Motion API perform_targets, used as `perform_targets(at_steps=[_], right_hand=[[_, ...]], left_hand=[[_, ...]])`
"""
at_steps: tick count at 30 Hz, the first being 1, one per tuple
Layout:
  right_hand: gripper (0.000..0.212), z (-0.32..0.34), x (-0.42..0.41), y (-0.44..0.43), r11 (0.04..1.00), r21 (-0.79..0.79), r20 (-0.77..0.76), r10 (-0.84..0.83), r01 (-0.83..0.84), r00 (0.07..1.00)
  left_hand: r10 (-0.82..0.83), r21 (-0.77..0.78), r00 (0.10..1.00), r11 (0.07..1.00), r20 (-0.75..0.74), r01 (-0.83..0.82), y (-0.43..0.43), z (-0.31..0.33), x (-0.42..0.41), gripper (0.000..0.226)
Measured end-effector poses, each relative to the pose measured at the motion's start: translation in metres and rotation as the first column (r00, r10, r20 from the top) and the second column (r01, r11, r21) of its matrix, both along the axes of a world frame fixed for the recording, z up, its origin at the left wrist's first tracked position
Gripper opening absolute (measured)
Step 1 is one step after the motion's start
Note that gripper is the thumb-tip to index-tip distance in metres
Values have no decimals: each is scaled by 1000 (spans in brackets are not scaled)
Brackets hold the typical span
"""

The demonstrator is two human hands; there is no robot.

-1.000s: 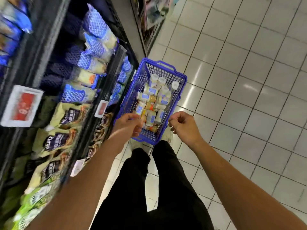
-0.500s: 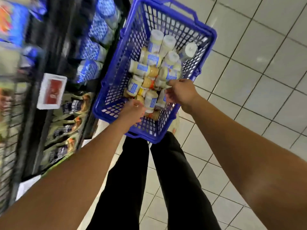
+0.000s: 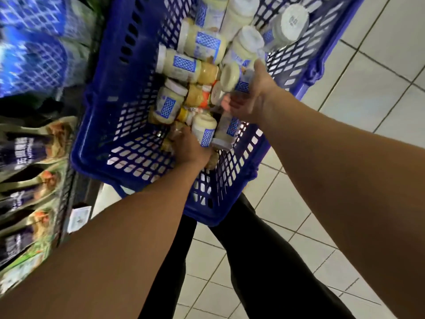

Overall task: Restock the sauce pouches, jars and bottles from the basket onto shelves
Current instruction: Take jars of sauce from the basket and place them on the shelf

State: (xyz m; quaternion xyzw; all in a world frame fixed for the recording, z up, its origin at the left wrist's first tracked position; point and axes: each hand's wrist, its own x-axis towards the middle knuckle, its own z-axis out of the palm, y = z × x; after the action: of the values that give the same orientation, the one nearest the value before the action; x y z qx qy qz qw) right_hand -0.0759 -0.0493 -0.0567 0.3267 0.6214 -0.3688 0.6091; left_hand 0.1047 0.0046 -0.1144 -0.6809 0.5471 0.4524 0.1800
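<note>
Though my right hand (image 3: 249, 101) clasped a white-lidded cream jar (image 3: 230, 76), my left hand's (image 3: 189, 145) grip unclear, the blue plastic basket (image 3: 104, 93) beneath both sat nearly full.

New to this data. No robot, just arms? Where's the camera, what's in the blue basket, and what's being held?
There is no machine here. A person works with bare hands, and the single camera sits on their head, looking forward and down.

The blue basket is down on the tiled floor, beside shelved pouches. It holds a pile of jars of pale sauce with blue patterned labels.

The right hand grips a white-lidded jar. The left hand reaches among the jars at the basket's near end. Its fingers are hidden, so I cannot tell whether it holds one.
</note>
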Motion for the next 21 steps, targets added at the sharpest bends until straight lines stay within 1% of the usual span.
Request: perform_targets(at_steps=[2, 3, 6, 8, 9, 11, 14, 16, 17, 19, 21], right_hand=[[62, -4, -2, -5, 998, 59, -21, 9, -8, 1000], [58, -5, -2, -6, 996, 86, -28, 21, -18, 999], [39, -9, -4, -11, 993, 116, -32, 28, -24, 999], [30, -13, -6, -13, 992, 128, -41, 25, -20, 999], [27, -14, -7, -13, 992, 126, -43, 27, -21, 999], [22, -15, -6, -13, 994, 111, -40, 4, 0, 999], [25, -11, 3, -8, 998, 62, -29, 13, -11, 999], [28, -6, 12, -4, 996, -10, -38, 91, -91, 995], [32, -5, 16, 0, 986, -25, -74, 160, -162, 984], [42, 2, 22, 10, 953, 12, -212, 299, -303, 931], [39, 13, 27, 22, 927, 18, -333, 360, -375, 872]], left_hand=[[19, -29, 999, 999, 49, -18, 4, -5, 1, 81], [35, -43, 998, 999, 51, -33, 4, -6, 3, 81], [108, -56, 993, 992, -37, -110, 6, -4, 9, 74], [168, -31, 981, 985, -97, -172, 5, -1, 14, 67], [183, -12, 976, 983, -121, -186, 4, 1, 17, 63], [163, -4, 975, 986, -154, -166, -1, 6, 22, 61], [125, -22, 972, 991, -199, -132, -15, 18, 31, 71], [191, 1, 946, 980, -262, -197, -26, 30, 35, 82], [234, 7, 925, 970, -300, -243, -32, 36, 37, 82], [293, 28, 887, 952, -357, -303, -46, 50, 40, 72], [338, 89, 855, 940, -393, -331, -61, 63, 42, 63]])
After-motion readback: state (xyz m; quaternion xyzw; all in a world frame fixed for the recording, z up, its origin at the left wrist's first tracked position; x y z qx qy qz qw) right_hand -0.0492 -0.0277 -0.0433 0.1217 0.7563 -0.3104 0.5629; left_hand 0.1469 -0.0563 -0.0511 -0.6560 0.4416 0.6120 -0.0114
